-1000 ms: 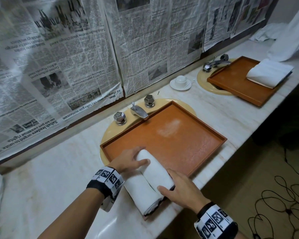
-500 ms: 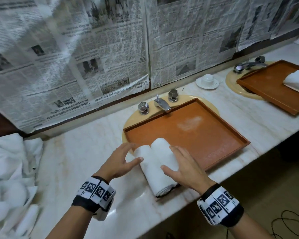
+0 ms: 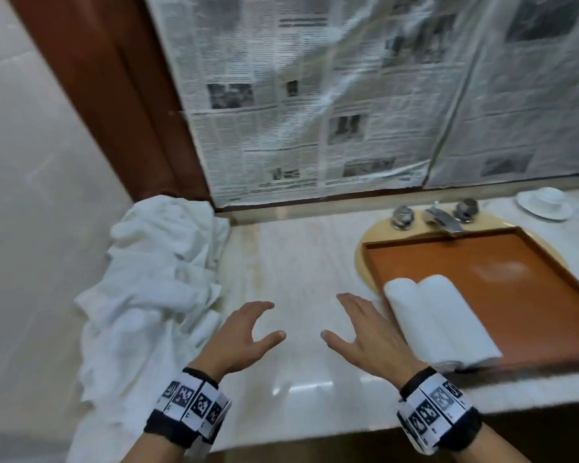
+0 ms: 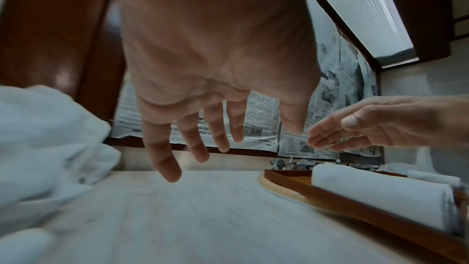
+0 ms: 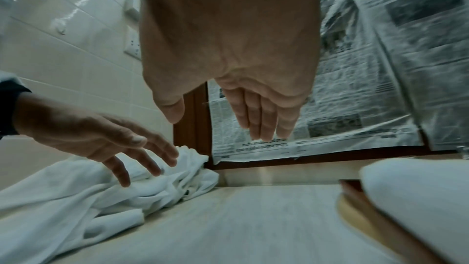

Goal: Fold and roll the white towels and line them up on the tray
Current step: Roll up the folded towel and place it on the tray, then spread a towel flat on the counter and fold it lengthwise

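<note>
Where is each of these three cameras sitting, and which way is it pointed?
Head: worn on the head, looking down at the white marble counter; both open hands and banded wrists show.
Left wrist: looks along the left hand towards the brown wooden tray.
Right wrist: looks along the right hand towards the heap of loose white towels.
Shared: each wrist view catches the other hand; all show the newspaper-covered wall.

Bare counter (image 3: 301, 262) between towel heap (image 3: 154, 279) and tray (image 3: 532, 289); apparently unobstructed.

White towels (image 3: 438, 322); orange-brown tray (image 3: 532, 295); black-white checkered wristbands (image 3: 194, 406).
</note>
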Motion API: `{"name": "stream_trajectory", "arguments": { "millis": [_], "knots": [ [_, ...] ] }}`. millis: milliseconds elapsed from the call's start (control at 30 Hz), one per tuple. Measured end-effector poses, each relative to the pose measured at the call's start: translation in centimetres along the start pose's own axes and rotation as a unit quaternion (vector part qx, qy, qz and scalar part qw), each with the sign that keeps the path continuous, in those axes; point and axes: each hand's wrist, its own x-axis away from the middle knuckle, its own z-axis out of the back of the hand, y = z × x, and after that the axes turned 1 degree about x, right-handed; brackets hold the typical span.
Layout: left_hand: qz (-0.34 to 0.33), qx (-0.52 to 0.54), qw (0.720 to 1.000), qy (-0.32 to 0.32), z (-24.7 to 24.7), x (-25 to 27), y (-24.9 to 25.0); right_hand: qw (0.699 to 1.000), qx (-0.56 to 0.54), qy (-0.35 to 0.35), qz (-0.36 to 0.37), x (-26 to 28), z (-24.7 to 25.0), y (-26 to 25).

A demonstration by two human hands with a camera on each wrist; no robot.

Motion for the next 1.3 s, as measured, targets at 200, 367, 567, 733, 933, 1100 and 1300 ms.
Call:
{"name": "stream_trajectory", "arguments": {
  "millis": [200,367,567,733,933,1100,1300],
  "knots": [
    [0.053,0.011,0.997,0.057,4.3,6.1,-6.4,0.997,0.001,-0.052,0.053,-1.9,-3.6,-7.9],
    [0.074,-0.004,0.992,0.099,6.7,8.3,-9.4,0.992,0.001,-0.084,0.092,-4.1,-5.7,-12.3],
    [0.073,-0.042,0.983,0.164,8.7,7.5,-11.6,0.983,0.001,-0.108,0.150,-9.4,-8.3,-15.6],
    [0.108,-0.123,0.964,0.210,11.0,5.1,-12.0,0.977,-0.031,-0.134,0.163,-15.1,-11.6,-17.5],
    [0.128,-0.196,0.952,0.196,11.2,2.4,-13.3,0.977,-0.098,-0.156,0.112,-18.2,-14.6,-18.8],
    [0.102,-0.171,0.959,0.199,11.5,2.3,-14.0,0.958,-0.240,-0.110,0.116,-17.6,-14.4,-19.5],
    [0.019,-0.029,0.975,0.219,13.1,3.6,-12.4,0.923,-0.353,-0.071,0.138,-16.0,-10.1,-21.6]
  ]
}}
